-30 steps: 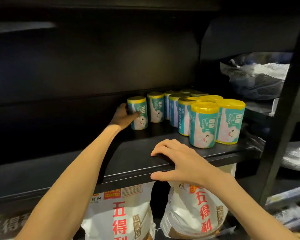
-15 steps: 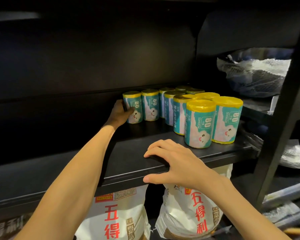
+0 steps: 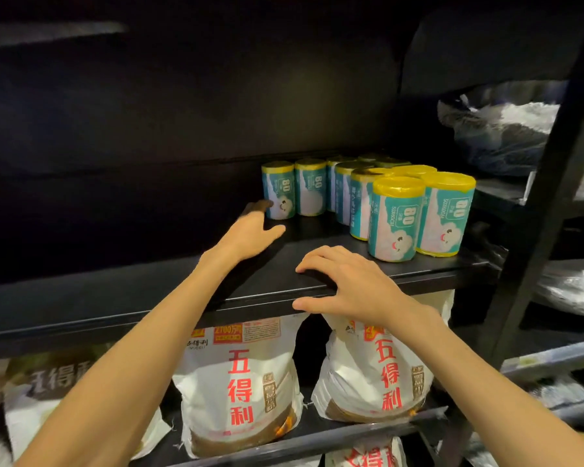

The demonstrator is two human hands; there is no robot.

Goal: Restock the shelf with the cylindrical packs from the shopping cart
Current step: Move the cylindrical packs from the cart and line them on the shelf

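Just right of left-hand fingers [image 3: 258, 207]: leftmost pack [image 3: 279, 190].

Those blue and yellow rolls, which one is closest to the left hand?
The leftmost pack, at the back row's end. The left hand sits open just beside it; all others stand farther right.

Black shelf [image 3: 317, 274]: teal yellow-capped cylindrical packs [image 3: 395, 220] upright, clustered right.

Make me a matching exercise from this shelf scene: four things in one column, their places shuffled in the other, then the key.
1. left hand
2. right hand
3. leftmost pack
4. flour bags

A. on the shelf below
B. rests on the shelf's front edge
C. open, just left of the packs
D. upright at the back row's end

Pairs: 1-C, 2-B, 3-D, 4-A
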